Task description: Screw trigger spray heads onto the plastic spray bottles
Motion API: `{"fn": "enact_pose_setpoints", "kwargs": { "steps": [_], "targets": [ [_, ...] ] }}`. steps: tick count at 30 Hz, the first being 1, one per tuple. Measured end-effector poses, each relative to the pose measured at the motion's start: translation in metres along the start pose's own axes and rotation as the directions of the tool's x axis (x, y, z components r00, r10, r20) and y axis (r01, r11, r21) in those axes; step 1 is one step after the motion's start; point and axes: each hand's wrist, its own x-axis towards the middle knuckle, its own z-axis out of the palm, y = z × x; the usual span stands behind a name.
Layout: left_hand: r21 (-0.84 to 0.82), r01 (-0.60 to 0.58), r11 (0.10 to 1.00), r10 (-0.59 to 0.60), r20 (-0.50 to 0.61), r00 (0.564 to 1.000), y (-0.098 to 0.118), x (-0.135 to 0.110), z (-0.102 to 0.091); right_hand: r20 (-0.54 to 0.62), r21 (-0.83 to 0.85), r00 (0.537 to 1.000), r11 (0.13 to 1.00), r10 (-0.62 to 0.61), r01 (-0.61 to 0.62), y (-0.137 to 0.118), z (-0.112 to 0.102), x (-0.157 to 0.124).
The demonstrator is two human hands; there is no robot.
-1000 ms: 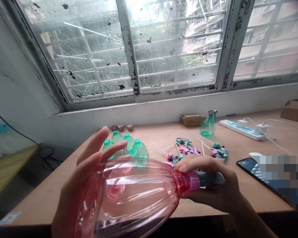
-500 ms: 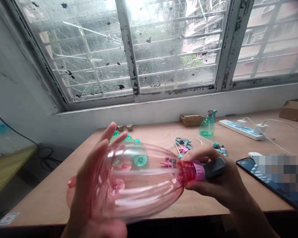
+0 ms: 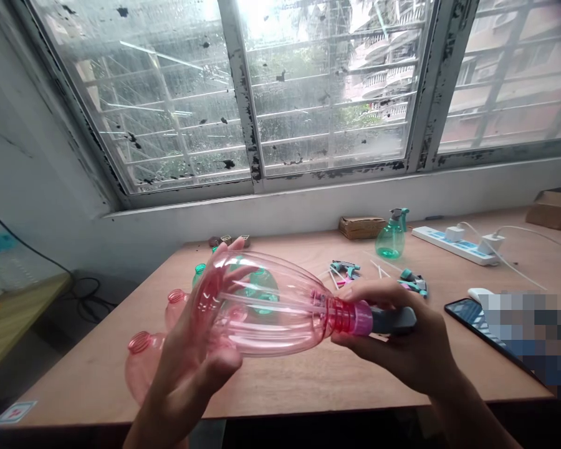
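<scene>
A clear pink spray bottle [image 3: 275, 305] lies sideways in the air between my hands, over the front of the table. My left hand [image 3: 187, 362] is wrapped around its broad base, thumb in front and fingers behind. With its fingers closed around the neck end, my right hand [image 3: 402, 337] grips the purple collar [image 3: 363, 318] and the dark grey spray head [image 3: 395, 320]. A thin tube shows faintly inside the bottle. Pink bottles [image 3: 143, 365] without spray heads stand behind my left hand, and green bottles [image 3: 199, 272] stand farther back, partly hidden.
Loose teal spray heads [image 3: 346, 269] with white tubes lie mid-table, with another group [image 3: 414, 282] to their right. A green spray bottle [image 3: 389, 240] stands by a cardboard box [image 3: 362, 227]. A power strip [image 3: 453, 245] and a phone [image 3: 486, 337] lie at the right.
The pink spray bottle has moved away from me and looks smaller, with both hands still on it. More of the pink bottles behind my left hand now shows.
</scene>
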Motion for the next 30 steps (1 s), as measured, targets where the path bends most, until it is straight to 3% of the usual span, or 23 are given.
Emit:
{"fn": "enact_pose_setpoints", "kwargs": {
  "steps": [3, 6, 9, 12, 14, 17, 20, 23, 27, 30],
  "targets": [
    [-0.043, -0.010, 0.999, 0.017, 0.171, 0.985, 0.002, -0.001, -0.003, 0.015, 0.117, 0.990, 0.983, 0.139, -0.140, -0.003, -0.004, 0.002],
    [-0.003, -0.054, 0.999, 0.054, 0.207, 0.977, 0.000, -0.006, -0.008, 0.051, 0.248, 0.959, 0.927, 0.278, -0.282, -0.002, -0.008, 0.004],
    [0.043, -0.069, 0.997, 0.059, 0.199, 0.978, 0.001, -0.008, -0.009, 0.082, 0.266, 0.952, 0.914, 0.295, -0.306, -0.001, -0.009, 0.006],
    [0.000, -0.048, 0.999, 0.047, 0.179, 0.983, 0.003, -0.004, -0.004, 0.048, 0.130, 0.985, 0.976, 0.168, -0.173, 0.000, -0.006, 0.005],
    [-0.068, 0.051, 0.996, -0.043, 0.117, 0.992, 0.004, 0.001, 0.004, 0.033, 0.000, 0.999, 1.000, 0.025, -0.025, 0.003, -0.004, 0.003],
    [-0.151, 0.289, 0.945, -0.299, -0.050, 0.953, 0.006, 0.007, 0.017, 0.135, -0.114, 0.971, 0.970, -0.198, 0.214, 0.009, -0.001, 0.003],
    [-0.141, 0.365, 0.920, -0.382, -0.118, 0.917, 0.009, 0.010, 0.024, 0.201, -0.132, 0.944, 0.947, -0.263, 0.292, 0.013, 0.001, 0.005],
    [-0.105, 0.293, 0.950, -0.306, -0.146, 0.941, 0.014, 0.010, 0.027, 0.176, -0.092, 0.968, 0.976, -0.180, 0.198, 0.011, 0.002, 0.007],
    [-0.054, 0.063, 0.997, -0.075, -0.270, 0.960, 0.018, 0.009, 0.037, 0.135, 0.016, 0.991, 1.000, 0.000, -0.003, 0.003, 0.002, 0.007],
    [0.041, -0.139, 0.989, 0.144, -0.379, 0.914, 0.019, 0.006, 0.047, 0.174, 0.222, 0.965, 0.946, 0.198, -0.235, -0.001, 0.000, 0.007]
  ]
}}
